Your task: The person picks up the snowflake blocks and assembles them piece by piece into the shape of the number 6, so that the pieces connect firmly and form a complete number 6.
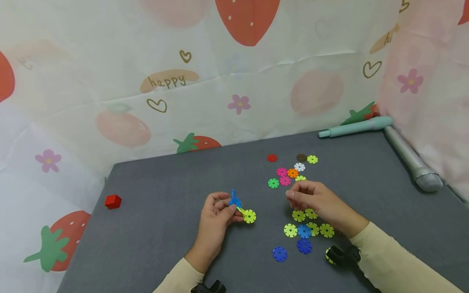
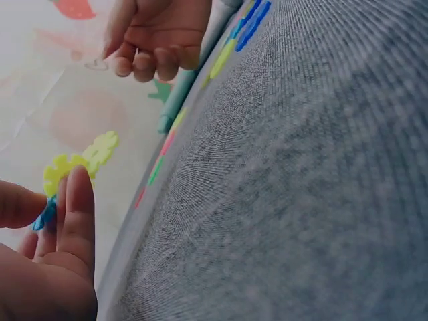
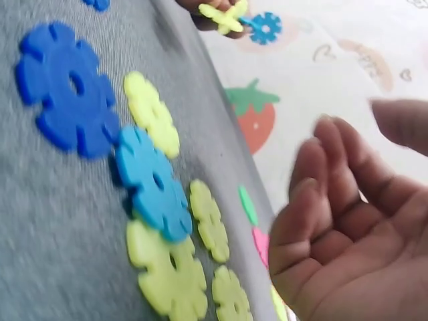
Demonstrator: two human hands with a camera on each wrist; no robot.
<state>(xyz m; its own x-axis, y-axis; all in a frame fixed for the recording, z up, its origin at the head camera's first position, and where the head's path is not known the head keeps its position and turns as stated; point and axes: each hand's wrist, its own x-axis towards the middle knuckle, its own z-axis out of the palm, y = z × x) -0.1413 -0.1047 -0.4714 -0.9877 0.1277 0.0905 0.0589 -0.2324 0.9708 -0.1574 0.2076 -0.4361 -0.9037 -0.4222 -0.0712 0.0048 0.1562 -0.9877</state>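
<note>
Between thumb and fingers, my left hand (image 1: 214, 228) pinches a small build of linked, notched plastic discs. Its blue discs (image 1: 235, 202) rise above the fingertips, and a yellow disc (image 1: 250, 216) points out to the right. In the right wrist view, crossed yellow discs (image 3: 227, 17) join a light blue disc (image 3: 266, 28). My right hand (image 1: 316, 200) hovers over loose discs with its fingers loosely bent; the right wrist view shows the thumb apart from them and nothing held. Beneath it lie yellow discs (image 1: 290, 230), a light blue disc (image 1: 304, 231) and dark blue discs (image 1: 280, 254).
Beyond the right hand are scattered loose discs, among them a green disc (image 1: 273, 183), an orange disc (image 1: 292, 173) and a red disc (image 1: 272, 158). A red block (image 1: 112, 201) sits far left. A mint-green stick (image 1: 357, 127) and a silver microphone (image 1: 414, 158) lie at the back right.
</note>
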